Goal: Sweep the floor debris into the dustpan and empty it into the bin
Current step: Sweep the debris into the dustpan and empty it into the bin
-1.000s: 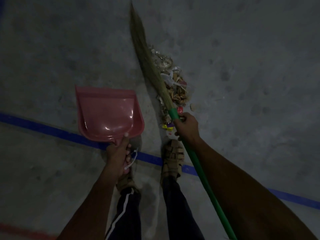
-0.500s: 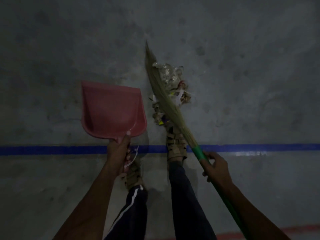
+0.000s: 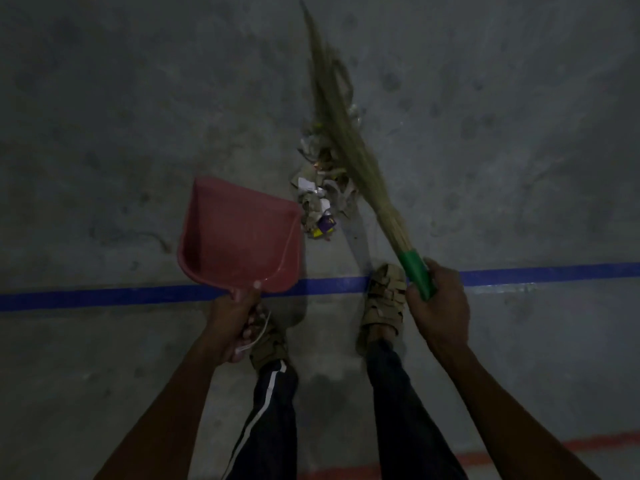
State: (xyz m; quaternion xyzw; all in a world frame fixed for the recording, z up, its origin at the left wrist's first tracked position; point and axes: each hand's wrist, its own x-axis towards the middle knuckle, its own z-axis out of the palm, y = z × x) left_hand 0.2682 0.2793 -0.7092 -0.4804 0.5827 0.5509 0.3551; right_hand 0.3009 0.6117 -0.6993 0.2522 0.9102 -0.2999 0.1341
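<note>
The grey concrete floor (image 3: 104, 133) lay dim beneath me. My left hand (image 3: 233, 323) gripped the pink dustpan (image 3: 239, 237) by its handle; my right hand (image 3: 438, 306) clutched the broom (image 3: 349, 133), its bristles touching the debris (image 3: 322, 188) just right of the pan.

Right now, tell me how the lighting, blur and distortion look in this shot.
Head view: dim overall, darker toward the corners; the broom bristles are motion-blurred; a faint sheen shows on the pink dustpan near its handle; the debris pile is murky; wide-angle lens bows the blue floor line slightly.
</note>
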